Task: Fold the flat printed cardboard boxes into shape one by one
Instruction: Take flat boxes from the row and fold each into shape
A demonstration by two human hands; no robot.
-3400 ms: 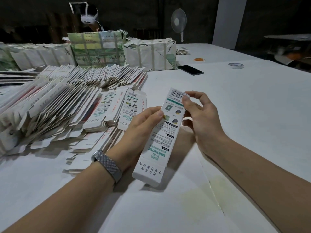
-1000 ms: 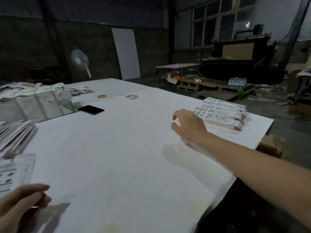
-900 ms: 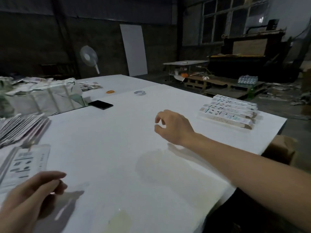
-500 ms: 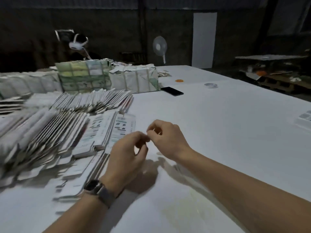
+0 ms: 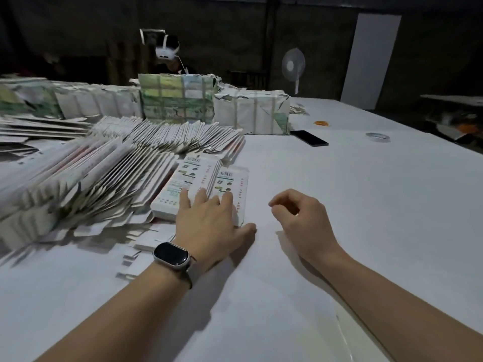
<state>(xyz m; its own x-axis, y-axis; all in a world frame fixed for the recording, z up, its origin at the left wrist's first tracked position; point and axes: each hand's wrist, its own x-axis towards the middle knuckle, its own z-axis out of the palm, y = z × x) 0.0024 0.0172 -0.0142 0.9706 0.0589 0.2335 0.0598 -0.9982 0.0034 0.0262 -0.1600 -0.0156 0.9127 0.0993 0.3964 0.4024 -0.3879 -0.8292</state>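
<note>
White printed flat cardboard blanks (image 5: 227,189) under our flat-fingered left hand (image 5: 209,226); right hand (image 5: 300,218) loosely curled, grasping nothing — large fanned stack (image 5: 91,173) left unfolded, we judge.

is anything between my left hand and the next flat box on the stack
Nothing visible is. The left hand already rests with straight fingers on the top flat boxes at the near end of the stacks. The right hand hovers beside them over the bare table, holding nothing.
</note>
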